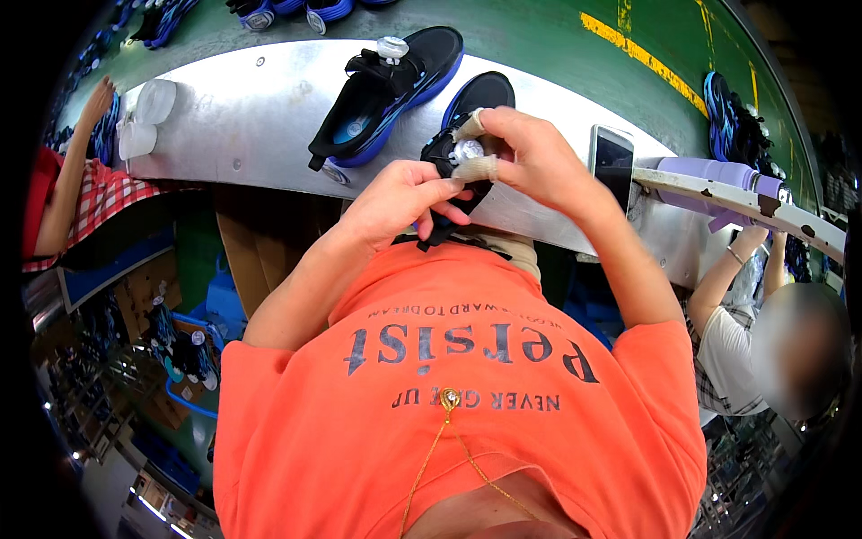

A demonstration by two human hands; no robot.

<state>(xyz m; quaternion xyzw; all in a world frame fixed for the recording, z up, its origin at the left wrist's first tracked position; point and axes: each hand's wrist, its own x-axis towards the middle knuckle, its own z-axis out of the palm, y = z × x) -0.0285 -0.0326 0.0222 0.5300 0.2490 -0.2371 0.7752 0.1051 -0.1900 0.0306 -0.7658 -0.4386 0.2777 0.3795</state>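
Observation:
A black and blue sneaker stands on the metal bench in front of me, its toe pointing away. My right hand reaches over it from the right, with pale covers on the thumb and a fingertip. Those two tips close around a clear round piece on the shoe's upper. At the shoe's heel end, my left hand has its thumb and forefinger pressed together; what they pinch is too small to make out. To the left sits a matching sneaker, with a similar clear piece on its laces.
The metal bench carries clear plastic cups at left and a phone at right. Beyond a white metal bar lies a purple bottle. Further sneakers rest on the green surface. People work on both sides.

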